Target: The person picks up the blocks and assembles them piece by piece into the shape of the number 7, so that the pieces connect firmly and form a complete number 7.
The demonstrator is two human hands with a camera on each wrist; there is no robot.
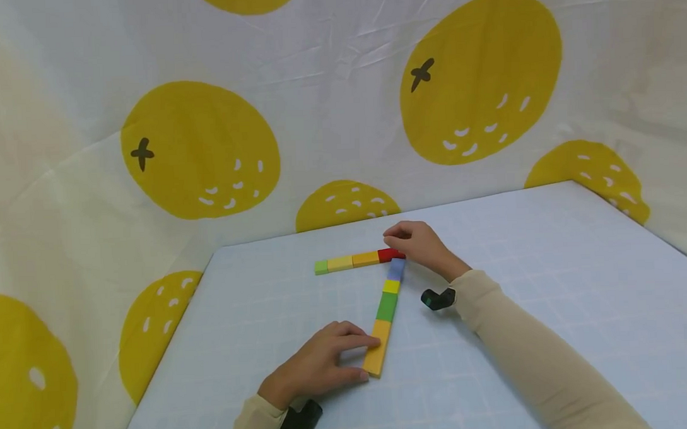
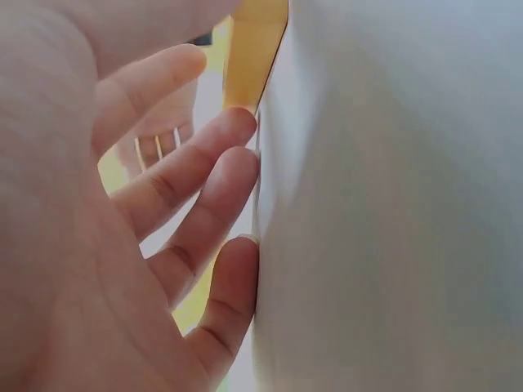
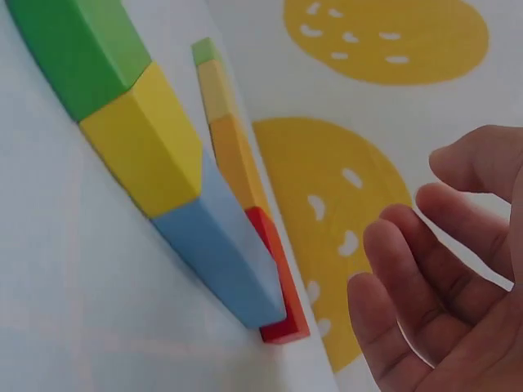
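My left hand (image 1: pixel 320 359) has its fingers extended, the index fingertip on the near orange block (image 1: pixel 382 332) and the thumb at that block's near corner. Beyond this block, in one line, lie a green block (image 1: pixel 387 306), a yellow block (image 3: pixel 144 140) and a blue block (image 3: pixel 219 249). A second row runs leftward behind them: a red block (image 1: pixel 388 255), another orange block (image 1: pixel 365 258), a pale yellow block (image 1: pixel 340 263) and a small light green block (image 1: pixel 321 267). Loosely curled and holding nothing, my right hand (image 1: pixel 424 244) hovers by the red block's right end.
All the blocks lie on a pale table (image 1: pixel 256 306) with a faint grid pattern. A white curtain (image 1: pixel 340 113) with large yellow fruit prints hangs behind and along the sides. Each wrist wears a small black device (image 1: pixel 437 298).
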